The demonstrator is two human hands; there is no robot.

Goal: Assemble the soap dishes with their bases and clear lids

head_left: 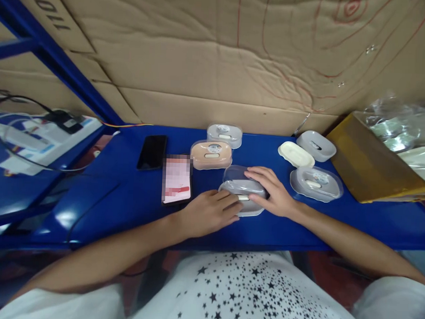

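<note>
A grey oval plastic box [251,209] sits at the table's front, below my chest. My left hand [210,213] grips its left side, fingers curled over the rim. Tilted up at the back of this box is a clear lid [237,173]. My right hand [272,192] holds the lid's right side between thumb and fingers. A small cream-coloured piece [243,197] shows on the box between my hands. My palms hide part of the box, so I cannot tell whether the lid touches it all round.
Behind stand a peach lidded box [211,155] and a grey lidded box [224,135]. To the right are another grey lidded box [316,184], a cream tray [296,154], an open grey box [316,145] and a carton [369,158]. Two phones, one dark [152,152], one lit [177,179], lie left.
</note>
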